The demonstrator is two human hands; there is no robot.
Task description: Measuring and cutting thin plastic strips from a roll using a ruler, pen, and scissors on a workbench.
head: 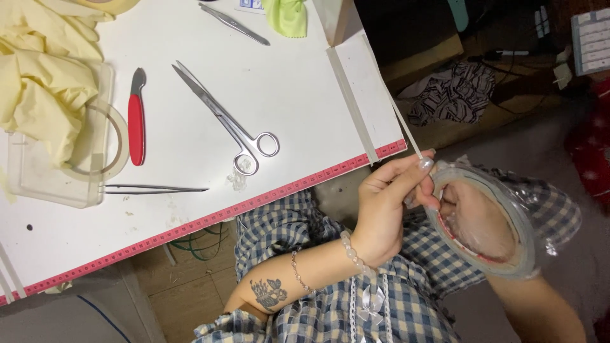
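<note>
Off the table's edge: both hands work over the person's checked lap, below the red ruler strip [210, 219] that runs along the white table [298, 95].
Left hand [384, 209]: fingers pinched closed on a thin strip of tape [406, 130], thumb and forefinger meeting just beside the roll.
Right hand [473, 219]: pushed through the middle of the tape roll [508, 209], seen through the clear wrap around it; how tightly its fingers curl I cannot tell.
Tape roll: pale grey ring with a red inner edge, held off the table, right of its near corner.
Strip of tape: runs taut from the pinching fingers up to the table's right edge, near a second strip [351, 108] stuck flat across the table.
Scissors [232, 124]: silver, lying closed mid-table, left of the stuck strip.
Red-handled tool [136, 127]: left of the scissors, lying lengthwise.
Tweezers [155, 188]: below the red-handled tool, near the ruler strip.
Yellow cloth [44, 76]: heaped at the table's far left over a clear plastic box [38, 178], with another tape ring [111, 143] leaning on it.
Second pair of scissors [234, 24]: at the table's top edge, beside a green cloth [287, 16].
</note>
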